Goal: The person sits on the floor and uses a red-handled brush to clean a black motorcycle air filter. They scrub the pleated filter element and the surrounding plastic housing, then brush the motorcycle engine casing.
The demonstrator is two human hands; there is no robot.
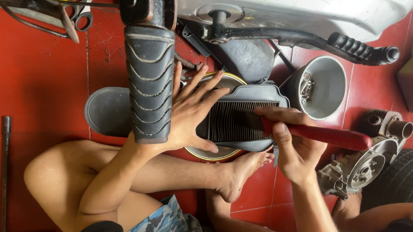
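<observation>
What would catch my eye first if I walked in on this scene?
Probably the two bare hands at the centre: the left hand lies spread flat on a dark pleated air filter, while the right hand works a red-handled tool against its ribs. Next, the big ribbed rubber footrest jutting down in front of the left hand, and the grey funnel-shaped cup holding small metal parts on the red tiled floor at upper right.

We note red tiled floor (34, 78) with thin pale grout lines. Air filter (244, 120): dark grey frame, black ribbed pleats at frame centre. We see red handle on brush (325, 135) at right. Footrest (148, 82), upper centre: dark grey rubber, wavy ridges. Bowl (323, 87), upper right: pale grey. Round tray (214, 151) under filter: gold rim, we think. Shorts (165, 224), bottom: blue-white camouflage. Tyre (408, 180), right edge: black, grooved.
</observation>
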